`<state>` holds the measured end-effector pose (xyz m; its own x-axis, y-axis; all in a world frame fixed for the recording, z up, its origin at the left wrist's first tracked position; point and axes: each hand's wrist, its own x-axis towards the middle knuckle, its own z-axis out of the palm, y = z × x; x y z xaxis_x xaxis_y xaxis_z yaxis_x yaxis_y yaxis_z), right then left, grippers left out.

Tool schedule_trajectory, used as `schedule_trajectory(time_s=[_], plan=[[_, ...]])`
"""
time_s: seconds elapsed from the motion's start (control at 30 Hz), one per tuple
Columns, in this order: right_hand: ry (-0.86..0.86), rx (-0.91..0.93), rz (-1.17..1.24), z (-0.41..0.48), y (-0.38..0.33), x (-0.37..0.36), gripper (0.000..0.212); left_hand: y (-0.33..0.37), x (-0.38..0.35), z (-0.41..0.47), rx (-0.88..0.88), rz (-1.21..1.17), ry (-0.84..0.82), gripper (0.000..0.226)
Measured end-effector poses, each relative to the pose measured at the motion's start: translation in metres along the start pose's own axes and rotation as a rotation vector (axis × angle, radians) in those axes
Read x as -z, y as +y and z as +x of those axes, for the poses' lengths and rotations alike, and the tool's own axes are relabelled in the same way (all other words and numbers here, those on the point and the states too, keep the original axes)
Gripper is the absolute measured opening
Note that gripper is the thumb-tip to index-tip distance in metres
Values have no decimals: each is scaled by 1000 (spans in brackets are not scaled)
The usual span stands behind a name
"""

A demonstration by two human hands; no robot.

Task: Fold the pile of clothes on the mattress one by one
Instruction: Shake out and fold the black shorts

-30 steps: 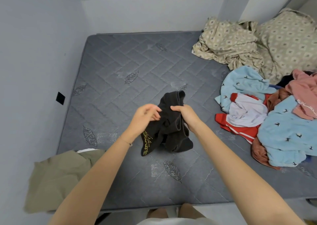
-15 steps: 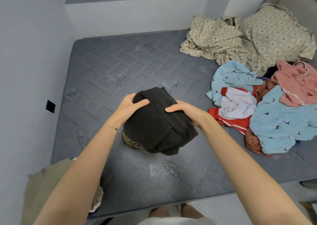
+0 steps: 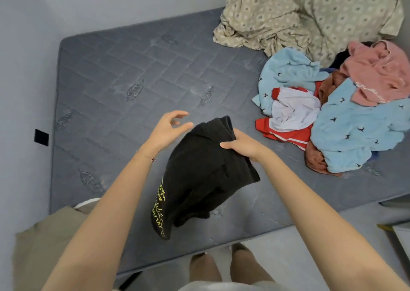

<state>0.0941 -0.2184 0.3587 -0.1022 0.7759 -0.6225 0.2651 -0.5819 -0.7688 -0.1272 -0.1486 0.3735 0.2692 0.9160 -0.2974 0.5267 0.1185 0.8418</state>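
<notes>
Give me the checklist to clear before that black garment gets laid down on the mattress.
1. Right hand grips the black garment: ok.
2. Left hand helps hold it: not ok; it is off the cloth, fingers relaxed.
3. Garment folded compactly: not ok; the end with the yellow print hangs loose.
4. Bare mattress to lay it on: ok, beyond the left hand.
5. Unfolded pile apart from the garment: ok, it lies to the right.
6. Khaki garment at the near left corner neatly folded: cannot tell, the left arm partly hides it.
</notes>
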Motion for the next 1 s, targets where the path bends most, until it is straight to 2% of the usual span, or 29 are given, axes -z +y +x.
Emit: schedule_trajectory(time_s=[0.1, 0.2, 0.33, 0.47, 0.6, 0.67, 0.77, 0.87, 1.0], plan=[[143, -119, -413, 19, 74, 24, 54, -38, -51, 11, 59, -9, 75, 26], [164, -218, -549, 29, 141, 35, 57, -86, -94, 14, 200, 2, 82, 25], [256, -205, -514, 40, 188, 47, 53, -159, -142, 7, 478, -13, 15, 33], [325, -174, -444, 63, 213, 51, 52, -227, -179, -10, 738, -61, 27, 53], [302, -155, -392, 88, 237, 43, 55, -283, -200, -25, 958, 104, 146, 80], [280, -176, -400, 97, 250, 35, 53, -301, -206, -32, 1041, 76, 242, 83], [295, -207, -413, 104, 267, 18, 48, -320, -218, -40, 1091, -92, 354, 72], [313, -199, -302, 108, 278, 2, 48, -322, -232, -44, 1026, -164, 385, 65], [290, -168, -219, 110, 279, -13, 45, -308, -251, -41, 927, -358, 244, 55]])
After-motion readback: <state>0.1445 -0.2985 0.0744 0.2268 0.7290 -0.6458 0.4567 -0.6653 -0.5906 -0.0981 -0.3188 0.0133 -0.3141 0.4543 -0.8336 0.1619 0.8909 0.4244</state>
